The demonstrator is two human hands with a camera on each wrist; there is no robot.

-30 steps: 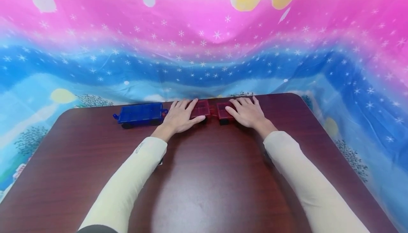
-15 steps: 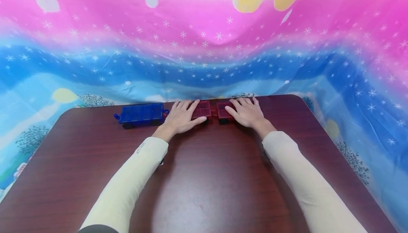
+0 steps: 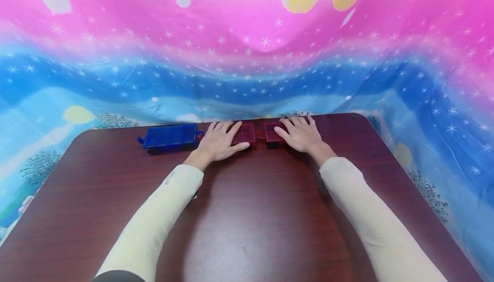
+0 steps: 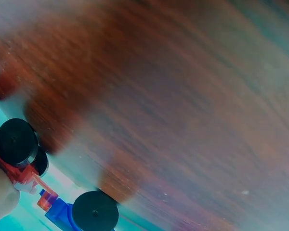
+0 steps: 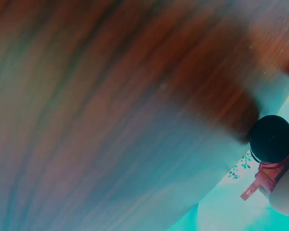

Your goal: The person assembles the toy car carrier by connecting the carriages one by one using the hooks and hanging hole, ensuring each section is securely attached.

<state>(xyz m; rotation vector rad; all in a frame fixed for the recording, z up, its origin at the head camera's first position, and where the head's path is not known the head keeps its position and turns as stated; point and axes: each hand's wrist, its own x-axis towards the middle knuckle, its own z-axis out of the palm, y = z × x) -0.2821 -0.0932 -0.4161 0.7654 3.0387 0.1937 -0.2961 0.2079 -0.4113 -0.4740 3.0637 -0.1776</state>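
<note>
Near the table's far edge, a clear red toy train car point(image 3: 246, 133) lies partly under my left hand point(image 3: 218, 142), whose fingers stretch across its top. A second red train car point(image 3: 271, 133) sits to its right beneath my right hand point(image 3: 302, 137), fingers spread and thumb along the top. Between the two red cars a small red coupling shows; whether it is joined I cannot tell. Left of them stands a blue train car point(image 3: 170, 136). In the left wrist view a red hook point(image 4: 42, 185) meets the blue car's coupling. The right car's outer hook point(image 5: 250, 191) points outward freely.
The dark wooden table point(image 3: 239, 213) has rounded far corners. Right behind its far edge hangs a pink and blue patterned cloth point(image 3: 247, 67), which also runs along both sides.
Both hands stay almost in place on the red cars. The right hand and its car sit very slightly farther right than half a second ago.
</note>
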